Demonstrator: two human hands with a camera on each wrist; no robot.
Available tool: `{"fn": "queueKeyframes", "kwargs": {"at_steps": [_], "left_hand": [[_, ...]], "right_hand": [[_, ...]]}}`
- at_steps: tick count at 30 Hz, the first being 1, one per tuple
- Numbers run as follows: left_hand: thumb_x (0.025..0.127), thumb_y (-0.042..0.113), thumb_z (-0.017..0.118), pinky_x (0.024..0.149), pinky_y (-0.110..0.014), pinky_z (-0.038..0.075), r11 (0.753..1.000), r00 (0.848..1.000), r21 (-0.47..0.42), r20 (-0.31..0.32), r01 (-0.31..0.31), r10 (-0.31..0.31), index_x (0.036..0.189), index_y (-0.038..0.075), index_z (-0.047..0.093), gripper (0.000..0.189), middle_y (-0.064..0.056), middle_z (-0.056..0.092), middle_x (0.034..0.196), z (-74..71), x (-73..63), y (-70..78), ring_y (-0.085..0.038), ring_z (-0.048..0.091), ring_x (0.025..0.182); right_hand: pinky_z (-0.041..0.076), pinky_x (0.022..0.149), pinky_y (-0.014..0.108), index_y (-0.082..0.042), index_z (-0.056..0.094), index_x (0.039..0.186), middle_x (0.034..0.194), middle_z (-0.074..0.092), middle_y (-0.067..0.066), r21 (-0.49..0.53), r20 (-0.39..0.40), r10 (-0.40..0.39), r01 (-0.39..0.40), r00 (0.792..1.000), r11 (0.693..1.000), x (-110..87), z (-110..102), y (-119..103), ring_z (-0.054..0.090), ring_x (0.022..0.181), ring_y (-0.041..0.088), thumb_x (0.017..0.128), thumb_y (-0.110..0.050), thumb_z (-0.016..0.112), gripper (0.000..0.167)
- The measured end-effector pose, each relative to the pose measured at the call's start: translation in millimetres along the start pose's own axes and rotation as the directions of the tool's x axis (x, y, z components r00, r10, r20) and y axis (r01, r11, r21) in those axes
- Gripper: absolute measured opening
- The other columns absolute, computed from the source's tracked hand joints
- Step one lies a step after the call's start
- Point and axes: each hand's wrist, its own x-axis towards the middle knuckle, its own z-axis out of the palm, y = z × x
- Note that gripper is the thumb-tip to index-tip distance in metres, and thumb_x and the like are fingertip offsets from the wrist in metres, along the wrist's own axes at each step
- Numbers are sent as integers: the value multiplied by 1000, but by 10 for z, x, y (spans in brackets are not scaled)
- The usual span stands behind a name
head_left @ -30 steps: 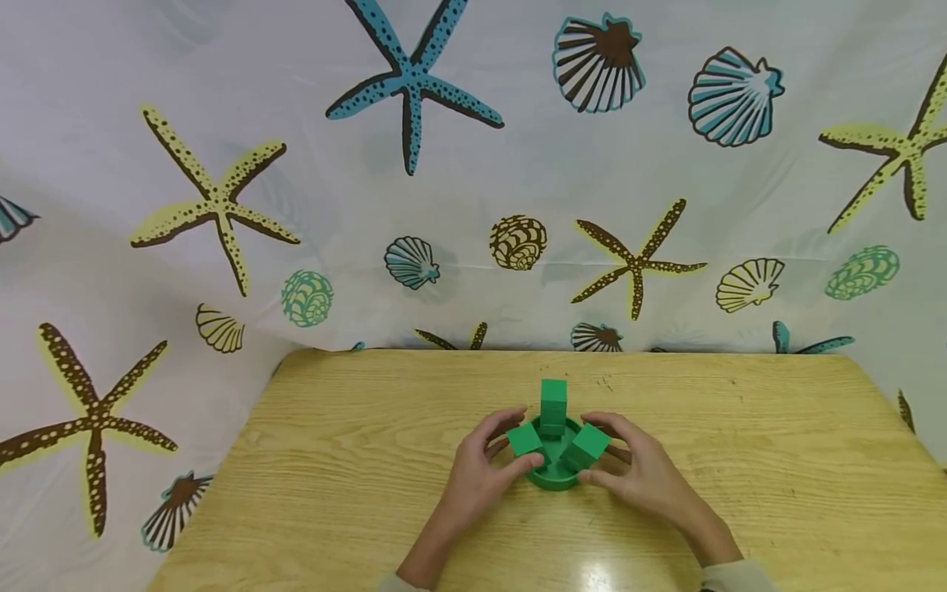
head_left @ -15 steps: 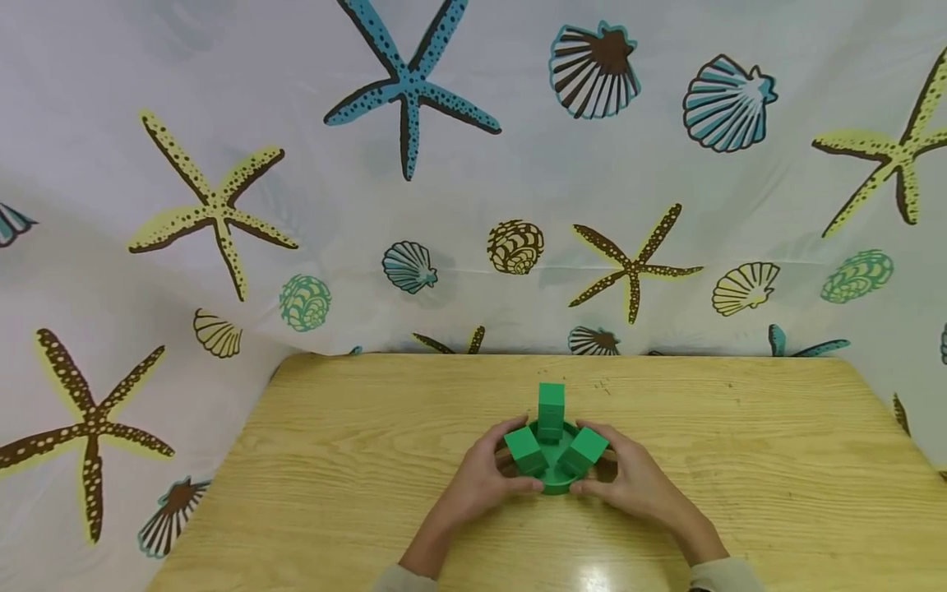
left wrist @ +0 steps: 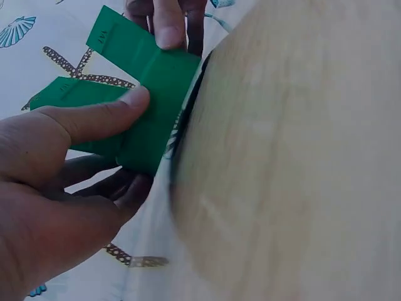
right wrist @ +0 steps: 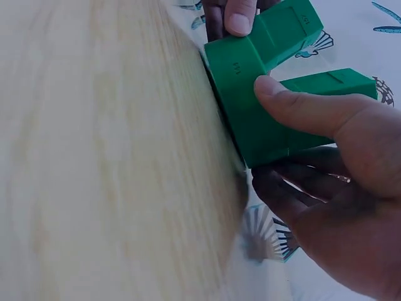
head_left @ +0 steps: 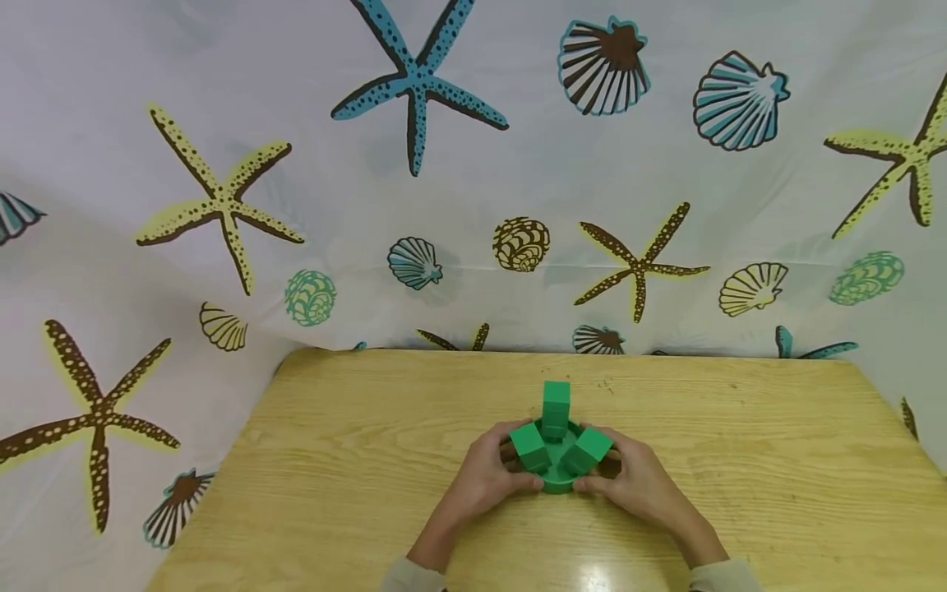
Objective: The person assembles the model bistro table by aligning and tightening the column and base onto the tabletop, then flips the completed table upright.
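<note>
A green round dish-shaped base [head_left: 558, 487] with three square-topped posts standing up from it is on the wooden table. Two posts lean outward to the left and right; the third rises at the back. My left hand [head_left: 484, 473] grips the base's left side, thumb at the front and fingers curled behind the left post. Mirroring it, my right hand [head_left: 636, 477] grips the right side. In the left wrist view, the left thumb [left wrist: 125, 106] presses on the base's green wall. The right thumb [right wrist: 285, 97] does likewise in the right wrist view. Fingertips behind are partly hidden.
The wooden table [head_left: 355, 427] spreads to both sides and ends in a straight far edge. Behind and left of it hangs a white cloth [head_left: 473, 189] printed with starfish and shells.
Both hands have drawn in around the green base. The thumbs have moved from beside the posts to the front of the base wall. The base stays in about the same place.
</note>
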Motion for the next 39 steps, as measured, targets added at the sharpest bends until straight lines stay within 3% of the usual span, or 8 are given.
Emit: {"fn": "queueKeyframes", "kwargs": {"at_steps": [4, 9, 14, 22, 26, 31, 35, 39], "left_hand": [[85, 10, 86, 103, -41, 52, 999, 1000, -29, -16, -15, 14, 143, 3, 56, 65, -17, 58, 140, -47, -17, 86, -35, 59, 128], [93, 18, 80, 101, -38, 54, 988, 998, -154, -57, -26, 17, 144, -2, 55, 60, -22, 57, 141, -78, -37, 211, -38, 58, 127], [96, 18, 76, 100, -37, 54, 978, 992, -199, -121, -67, 43, 144, -7, 53, 59, -26, 56, 142, -64, -66, 285, -41, 58, 128], [95, 4, 74, 104, -36, 51, 948, 984, -294, -163, -122, 76, 147, -9, 48, 59, -28, 52, 146, -68, -102, 378, -40, 54, 133], [95, -4, 71, 97, -31, 55, 957, 971, -247, -220, -151, 96, 140, -8, 57, 47, -25, 61, 136, -46, -116, 402, -37, 60, 124], [95, 3, 72, 92, -28, 57, 971, 935, -166, -337, -170, 106, 126, -2, 69, 32, -17, 70, 121, -11, -115, 428, -30, 67, 114], [95, 2, 72, 90, -30, 59, 963, 922, -217, -381, -157, 65, 121, -4, 70, 26, -21, 68, 118, 12, -114, 428, -33, 70, 110], [95, 1, 73, 88, -30, 59, 948, 920, -278, -391, -156, 37, 121, -5, 68, 27, -21, 64, 120, 44, -107, 425, -34, 72, 106]], "right_hand": [[51, 104, 42, -1, 55, 145, 138, 61, 17, 116, -15, 45, -43, 999, 992, -13, -65, -105, 56, 131, 36, 87, -23, 86, 70], [50, 106, 42, 5, 54, 143, 135, 61, 21, 252, -26, -6, 12, 1000, 968, -6, -155, -224, 55, 130, 41, 88, -15, 83, 65], [50, 105, 41, 5, 57, 140, 132, 63, 20, 262, -39, -53, 62, 998, 963, -16, -178, -261, 56, 128, 41, 85, -3, 84, 63], [58, 93, 31, 5, 65, 131, 122, 69, 20, 194, -186, -75, 111, 980, 975, -23, -164, -346, 66, 114, 34, 90, 3, 76, 42], [58, 92, 30, 3, 66, 130, 117, 70, 17, 180, -202, -71, 108, 977, 978, -43, -170, -378, 66, 112, 32, 94, 0, 74, 37], [58, 92, 31, -1, 67, 128, 122, 68, 15, 222, -194, -70, 113, 979, 968, -68, -170, -402, 65, 116, 31, 95, -8, 75, 34], [59, 87, 30, 4, 67, 124, 121, 69, 19, 284, -186, -37, 90, 982, 955, -79, -118, -423, 70, 110, 28, 95, -12, 75, 34], [60, 84, 28, 7, 64, 123, 117, 69, 23, 313, -260, -27, 111, 965, 943, -72, -82, -439, 73, 101, 17, 94, -7, 75, 34]]}}
